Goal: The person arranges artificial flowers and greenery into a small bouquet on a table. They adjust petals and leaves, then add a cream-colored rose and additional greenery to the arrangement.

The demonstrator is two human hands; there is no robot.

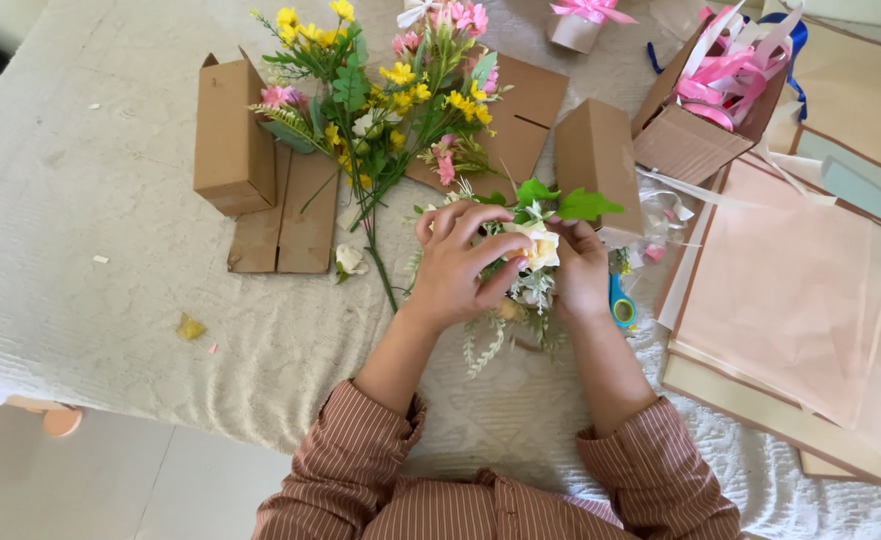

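small bunch of cream artificial flowers with green leaves (535, 245) near table's middle, toward its near edge | left hand (457, 265) and right hand (580, 272) both closed round it | likely light, soft, easily crushed; best gripped at stems | pale textured tablecloth (80, 200), brown cardboard boxes (232, 135), pink paper sheets (800, 300) at right edge

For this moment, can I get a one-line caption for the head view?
Both hands, left and right, gather a small posy over a white cloth, beside loose flowers and cardboard boxes.
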